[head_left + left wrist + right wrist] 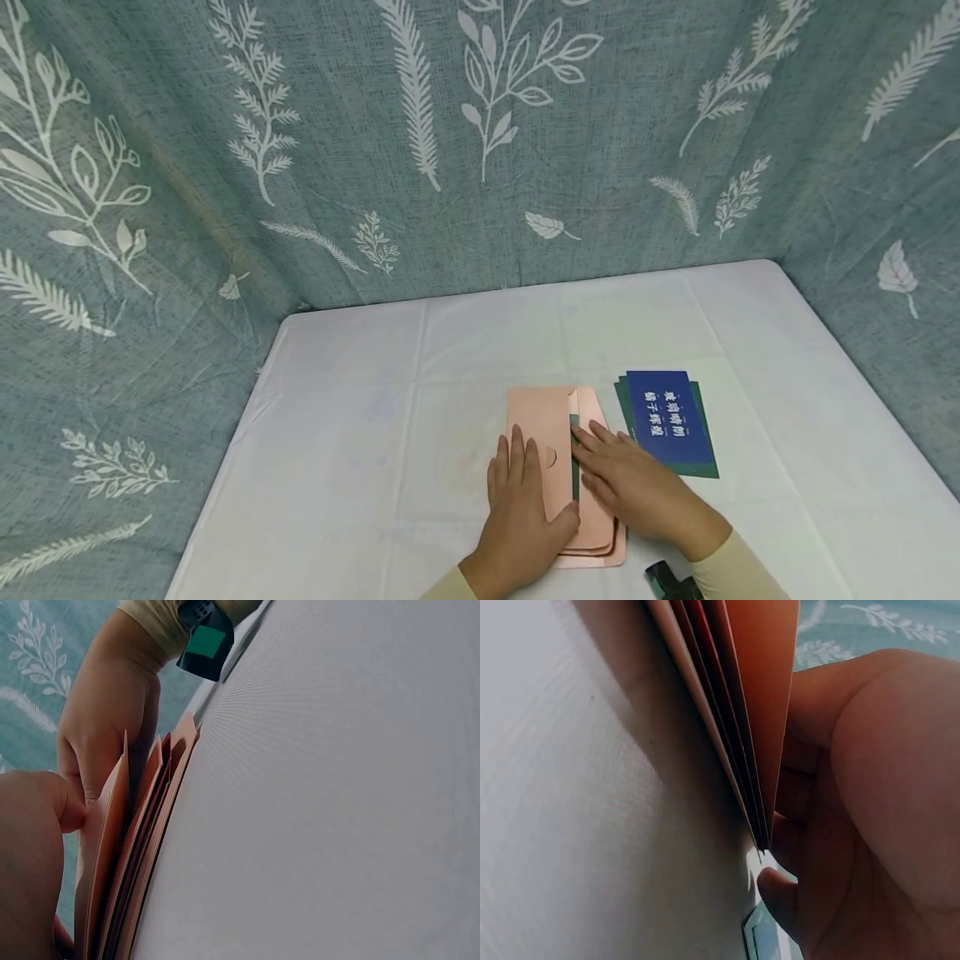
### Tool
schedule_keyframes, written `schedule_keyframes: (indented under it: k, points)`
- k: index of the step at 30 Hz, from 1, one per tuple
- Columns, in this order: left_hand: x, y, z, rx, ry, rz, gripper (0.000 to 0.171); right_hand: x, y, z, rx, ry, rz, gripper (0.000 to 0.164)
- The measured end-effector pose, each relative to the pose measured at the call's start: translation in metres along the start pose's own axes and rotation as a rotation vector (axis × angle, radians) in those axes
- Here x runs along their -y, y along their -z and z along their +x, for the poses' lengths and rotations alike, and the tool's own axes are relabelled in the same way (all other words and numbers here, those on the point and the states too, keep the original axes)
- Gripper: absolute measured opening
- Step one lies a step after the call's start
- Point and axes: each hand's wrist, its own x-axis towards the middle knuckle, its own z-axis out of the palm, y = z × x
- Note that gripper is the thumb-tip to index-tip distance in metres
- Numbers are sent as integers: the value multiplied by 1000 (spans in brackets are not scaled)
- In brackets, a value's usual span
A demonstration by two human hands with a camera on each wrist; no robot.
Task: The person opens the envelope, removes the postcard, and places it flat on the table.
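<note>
A pink paper envelope [536, 412] lies on top of other pink and dark red layers near the table's front. A strip of dark green card [575, 483] shows at its right part, beside a folded-over edge. My left hand [522, 508] rests on the envelope with straight fingers, its thumb by the green strip. From the right, my right hand [637, 487] touches the edge with extended fingertips. Both wrist views show the layered edges [112, 840] standing slightly apart. In the right wrist view, the pink top layer [761, 675] rises beside the right hand's fingers.
Right of the envelope, a dark blue card [693, 442] with white characters lies on green cards [705, 470]. A white cloth [337, 433] covers the table. Blue-green leaf-patterned curtains [337, 150] hang behind and at the sides. A black band [671, 583] sits by the right wrist.
</note>
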Motion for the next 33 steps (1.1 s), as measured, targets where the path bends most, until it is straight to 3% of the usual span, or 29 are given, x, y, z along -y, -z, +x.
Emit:
schedule_keyframes:
  k: [17,26,33]
  points:
    - [1,0,1,-3,-4,8,97,-6,4,-1,2,-28,-21,63]
    - [-1,0,2,-6,10,14,98,-5,9,-2,-20,-94,-31,64]
    - [0,-1,1,-11,10,12,98,-6,8,-2,-34,-97,-37,63]
